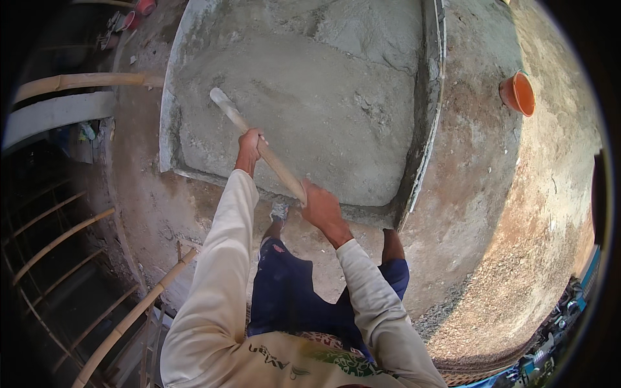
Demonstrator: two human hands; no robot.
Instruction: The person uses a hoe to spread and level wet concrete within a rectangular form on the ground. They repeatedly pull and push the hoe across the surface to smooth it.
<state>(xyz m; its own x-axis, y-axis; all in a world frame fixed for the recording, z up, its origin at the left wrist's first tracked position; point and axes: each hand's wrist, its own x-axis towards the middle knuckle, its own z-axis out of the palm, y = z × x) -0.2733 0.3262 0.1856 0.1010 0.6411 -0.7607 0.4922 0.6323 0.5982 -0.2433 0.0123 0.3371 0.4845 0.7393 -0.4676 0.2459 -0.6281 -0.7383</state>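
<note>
Both of my hands are closed round a long wooden tool handle (pixel 279 167), which slants over a shallow mixing trough (pixel 166 119). My left hand (pixel 250 146) grips it partway along, while my right hand (pixel 321 208) holds the end nearer my body, above the trough's near edge. Beyond the left hand, the far end of the handle is coated pale grey; no tool head can be made out. Wet grey mortar (pixel 310 97) spreads across the trough, smooth in the middle and rougher toward the far side and right.
An orange bucket (pixel 517 94) stands on the ground to the right. Bamboo poles (pixel 139 315) form a frame at the left, beside a dark drop. Red buckets (pixel 131 21) are at the far left. Gravel (pixel 491 310) lies at the lower right. My feet are close to the trough's near edge.
</note>
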